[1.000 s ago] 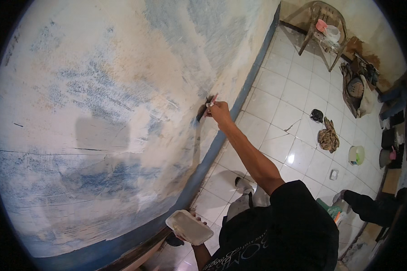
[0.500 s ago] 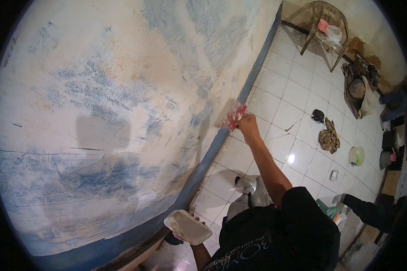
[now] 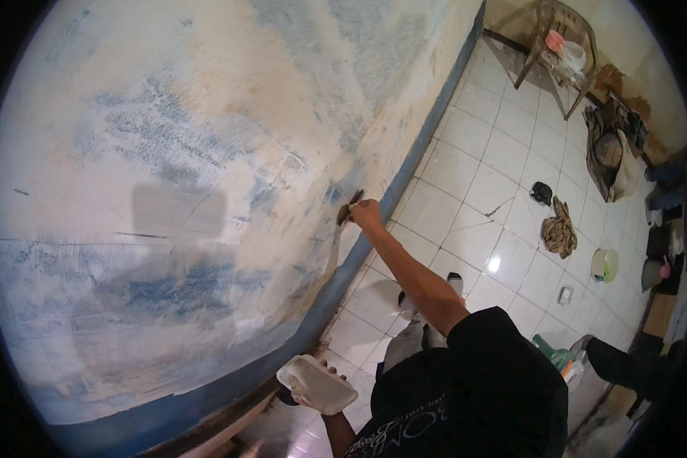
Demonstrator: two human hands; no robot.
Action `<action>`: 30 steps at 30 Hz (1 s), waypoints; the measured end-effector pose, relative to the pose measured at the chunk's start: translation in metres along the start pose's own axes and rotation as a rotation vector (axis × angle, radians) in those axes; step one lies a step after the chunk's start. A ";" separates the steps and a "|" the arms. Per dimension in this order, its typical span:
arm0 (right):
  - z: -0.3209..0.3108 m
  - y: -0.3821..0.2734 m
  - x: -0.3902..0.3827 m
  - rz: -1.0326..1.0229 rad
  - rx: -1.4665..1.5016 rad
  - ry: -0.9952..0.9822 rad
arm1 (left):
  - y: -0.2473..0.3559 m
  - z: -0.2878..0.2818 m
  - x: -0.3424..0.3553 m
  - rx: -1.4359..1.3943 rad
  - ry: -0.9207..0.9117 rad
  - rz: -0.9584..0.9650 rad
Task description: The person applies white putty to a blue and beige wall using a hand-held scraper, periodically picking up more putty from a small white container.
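My right hand [image 3: 367,214] is closed around a flat, dark-looking putty knife [image 3: 347,208]. The blade lies at the surface of a wall [image 3: 229,137] streaked with white, cream and worn blue, just above its blue lower band [image 3: 324,309]. Low at the front, close to the wall's foot, my left hand [image 3: 340,372] grips a shallow whitish tray [image 3: 313,383], with fingers curled over its far side. The tray looks pale inside; how much it contains I cannot tell.
White tiles [image 3: 466,183] cover the floor. Rightward lie a crumpled brown cloth [image 3: 559,230], a black bundle [image 3: 541,192], a pale tub [image 3: 604,265] and a small clear container [image 3: 564,295]. A chair [image 3: 546,57] holding things stands far off. A dark-trousered leg [image 3: 626,365] extends in at right.
My right hand has moved left and slightly down, onto the wall from beside the blue band. The putty knife, formerly a red-and-white blur, now shows dark. My left hand keeps the tray nearly still.
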State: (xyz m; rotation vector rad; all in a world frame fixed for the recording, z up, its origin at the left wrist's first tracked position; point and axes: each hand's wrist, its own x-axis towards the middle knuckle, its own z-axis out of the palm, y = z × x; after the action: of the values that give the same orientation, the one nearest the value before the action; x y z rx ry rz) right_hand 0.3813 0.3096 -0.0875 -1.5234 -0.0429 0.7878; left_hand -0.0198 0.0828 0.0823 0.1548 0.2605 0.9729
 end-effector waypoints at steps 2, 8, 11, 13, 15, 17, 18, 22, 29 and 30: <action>0.002 -0.054 -0.033 0.003 0.003 -0.100 | 0.002 -0.003 -0.005 -0.008 0.004 0.023; -0.013 -0.181 -0.097 -0.042 0.224 -0.250 | 0.008 -0.010 0.006 -0.031 -0.024 -0.109; -0.023 -0.244 -0.130 -0.120 0.246 -0.361 | 0.007 -0.023 0.005 0.029 0.043 -0.066; -0.042 -0.280 -0.151 -0.080 0.286 -0.451 | 0.006 -0.034 0.002 0.095 0.015 -0.024; -0.065 -0.292 -0.162 -0.099 0.280 -0.411 | 0.003 -0.032 0.003 0.042 -0.020 -0.026; -0.088 -0.282 -0.166 -0.115 0.271 -0.372 | -0.001 -0.025 0.003 -0.014 -0.051 -0.025; -0.101 -0.266 -0.164 -0.085 0.277 -0.298 | -0.003 -0.019 0.002 -0.001 0.014 -0.004; -0.107 -0.169 -0.150 0.024 0.214 -0.239 | 0.001 -0.020 -0.001 0.081 0.019 0.026; -0.049 0.002 -0.070 0.156 0.163 -0.278 | 0.004 -0.027 -0.013 -0.013 0.059 0.055; -0.041 0.015 -0.058 0.185 0.193 -0.254 | 0.002 -0.023 -0.011 -0.013 0.041 0.045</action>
State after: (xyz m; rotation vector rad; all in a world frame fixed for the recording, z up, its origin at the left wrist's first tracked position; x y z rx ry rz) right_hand 0.3513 0.2443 -0.0789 -1.2498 -0.0138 1.0987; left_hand -0.0340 0.0753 0.0629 0.1290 0.2894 1.0234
